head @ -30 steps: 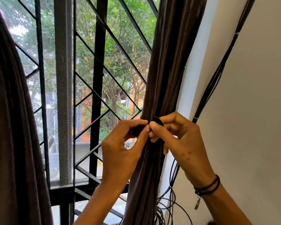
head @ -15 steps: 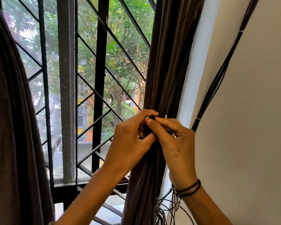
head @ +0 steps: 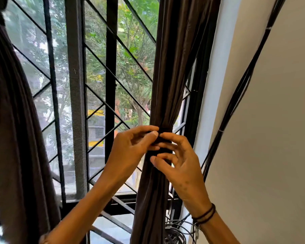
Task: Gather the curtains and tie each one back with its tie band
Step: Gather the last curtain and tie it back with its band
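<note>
At centre right of the frame, the band (head: 165, 129) wraps the gathered curtain (head: 173, 76). The left hand (head: 130, 150) pinches its edge between thumb and forefinger. The right hand (head: 181, 166) rests its spread fingers (head: 173, 137) against it.

Layout, L to R.
I see L curtain (head: 16, 138), grille (head: 111, 67) behind, then R curtain (head: 174, 76) w/ tie band (head: 165, 138) round it, cables (head: 236, 101) on wall (head: 271, 155) far R.
</note>
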Tool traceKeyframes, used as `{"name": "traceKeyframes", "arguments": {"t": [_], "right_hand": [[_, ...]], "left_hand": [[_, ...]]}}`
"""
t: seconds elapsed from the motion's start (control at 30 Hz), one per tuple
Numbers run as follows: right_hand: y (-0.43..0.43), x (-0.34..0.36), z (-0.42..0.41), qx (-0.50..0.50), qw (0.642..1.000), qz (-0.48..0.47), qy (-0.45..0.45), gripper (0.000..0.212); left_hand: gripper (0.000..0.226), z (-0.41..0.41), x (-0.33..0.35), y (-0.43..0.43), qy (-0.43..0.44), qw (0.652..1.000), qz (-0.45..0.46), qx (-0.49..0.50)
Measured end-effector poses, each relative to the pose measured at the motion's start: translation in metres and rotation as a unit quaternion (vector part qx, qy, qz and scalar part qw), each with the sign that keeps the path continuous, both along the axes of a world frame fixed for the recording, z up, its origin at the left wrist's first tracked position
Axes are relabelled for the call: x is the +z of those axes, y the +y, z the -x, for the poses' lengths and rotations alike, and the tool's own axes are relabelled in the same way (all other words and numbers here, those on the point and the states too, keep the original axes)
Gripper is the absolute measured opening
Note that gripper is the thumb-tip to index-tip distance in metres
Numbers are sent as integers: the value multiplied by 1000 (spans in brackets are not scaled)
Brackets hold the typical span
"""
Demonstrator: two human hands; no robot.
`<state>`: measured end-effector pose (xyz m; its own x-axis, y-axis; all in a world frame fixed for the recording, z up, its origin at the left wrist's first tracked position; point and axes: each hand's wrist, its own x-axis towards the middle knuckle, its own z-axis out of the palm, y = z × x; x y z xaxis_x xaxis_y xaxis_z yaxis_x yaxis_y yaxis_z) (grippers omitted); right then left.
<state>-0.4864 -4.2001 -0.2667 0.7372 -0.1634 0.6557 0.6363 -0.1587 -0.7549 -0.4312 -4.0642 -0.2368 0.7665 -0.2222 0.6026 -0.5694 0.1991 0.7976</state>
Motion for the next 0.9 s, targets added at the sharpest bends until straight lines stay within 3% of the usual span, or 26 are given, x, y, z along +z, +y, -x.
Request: {"name": "traceKeyframes", "arguments": {"t": [0.1, 0.2, 0.37, 0.53, 0.67, 0.73, 0.83, 0.9], "right_hand": [[3, -2, -9, -113, 990, 63, -62, 52], [3, -1, -18, -178, 966, 130, -139, 39], [-13, -2, -23, -168, 953, 184, -174, 15], [-27, 2, -24, -133, 970, 136, -153, 7], [-34, 2, -26, -146, 974, 101, -142, 9], [-39, 1, -28, -142, 980, 74, -121, 13], [-48, 1, -27, -97, 992, 43, -64, 13], [-54, 2, -25, -82, 994, 68, -37, 19]], "left_hand": [[22, 1, 1, -4, 41, 999, 7, -26], [29, 0, 2, -10, 72, 997, 17, -25], [18, -4, 3, -13, 65, 998, 2, 21], [17, -2, 6, -15, 65, 997, -36, 24], [17, 2, 13, -15, 2, 992, -120, 40], [22, -1, 16, -11, -63, 977, -176, 99], [17, -12, 22, -1, -207, 911, -296, 198], [17, -18, 27, 2, -263, 884, -326, 208]]}}
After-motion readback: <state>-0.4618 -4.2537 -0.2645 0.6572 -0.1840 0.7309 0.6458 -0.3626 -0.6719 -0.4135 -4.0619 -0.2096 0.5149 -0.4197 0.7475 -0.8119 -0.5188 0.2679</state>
